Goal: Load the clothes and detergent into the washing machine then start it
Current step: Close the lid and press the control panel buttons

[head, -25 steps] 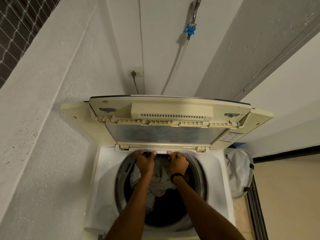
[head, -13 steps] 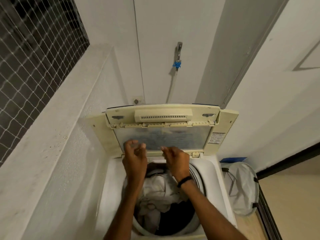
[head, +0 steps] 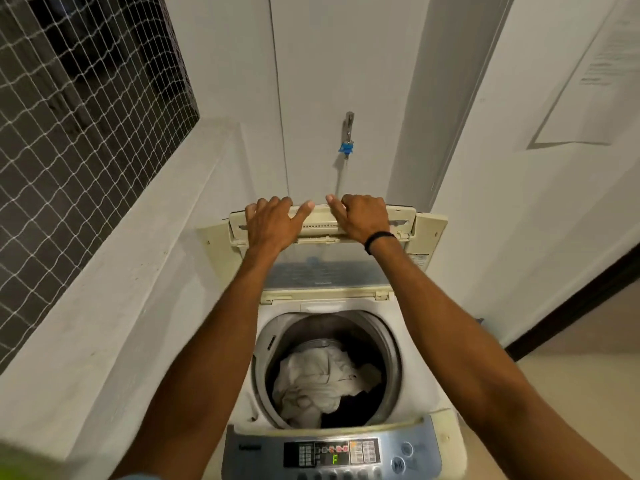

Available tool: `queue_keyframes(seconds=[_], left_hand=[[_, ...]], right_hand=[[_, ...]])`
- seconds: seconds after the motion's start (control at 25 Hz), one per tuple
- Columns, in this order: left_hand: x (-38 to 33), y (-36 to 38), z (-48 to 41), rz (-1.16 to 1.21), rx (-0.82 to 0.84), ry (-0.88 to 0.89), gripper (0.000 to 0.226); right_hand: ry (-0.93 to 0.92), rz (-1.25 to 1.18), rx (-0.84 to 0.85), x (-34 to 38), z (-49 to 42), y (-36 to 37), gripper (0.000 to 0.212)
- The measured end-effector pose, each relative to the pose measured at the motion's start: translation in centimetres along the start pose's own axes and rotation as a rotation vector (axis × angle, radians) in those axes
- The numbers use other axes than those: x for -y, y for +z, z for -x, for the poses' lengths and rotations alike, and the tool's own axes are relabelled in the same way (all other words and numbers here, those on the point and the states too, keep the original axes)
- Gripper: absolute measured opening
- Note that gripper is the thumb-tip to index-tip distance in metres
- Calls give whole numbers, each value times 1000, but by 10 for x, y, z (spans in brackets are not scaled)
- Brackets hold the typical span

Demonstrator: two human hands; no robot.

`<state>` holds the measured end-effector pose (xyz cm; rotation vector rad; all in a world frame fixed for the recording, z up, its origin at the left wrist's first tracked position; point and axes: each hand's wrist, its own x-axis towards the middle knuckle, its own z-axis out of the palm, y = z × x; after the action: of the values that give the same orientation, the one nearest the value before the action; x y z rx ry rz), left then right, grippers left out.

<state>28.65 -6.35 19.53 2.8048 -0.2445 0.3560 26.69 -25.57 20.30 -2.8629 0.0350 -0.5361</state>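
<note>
Left hand point(head: 273, 221), right hand point(head: 363, 216) — both with a grasp on the upright lid point(head: 401, 220) — clothes point(head: 318, 379) below.

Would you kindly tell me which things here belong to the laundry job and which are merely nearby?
Job: washing machine; lid, held by left hand and right hand; clothes in drum; control panel.
Nearby: wall tap; netted window; paper on wall.
</note>
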Motion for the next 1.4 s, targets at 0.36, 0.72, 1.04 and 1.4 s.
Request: queue_keyframes(seconds=[0.36,0.72,1.04,1.4], left_hand=[[9,-13,148,-25,161,-5,82],[41,86,324,67,276,35,79],[40,125,381,-48,611,-71,119],[44,129,406,-66,702,-85,123]], right_hand=[[-21,116,84,15,152,-17,87],[-4,48,525,-1,325,67,76],[82,-234,592,-27,375,109,22],[172,-236,401,-30,494,86,57]])
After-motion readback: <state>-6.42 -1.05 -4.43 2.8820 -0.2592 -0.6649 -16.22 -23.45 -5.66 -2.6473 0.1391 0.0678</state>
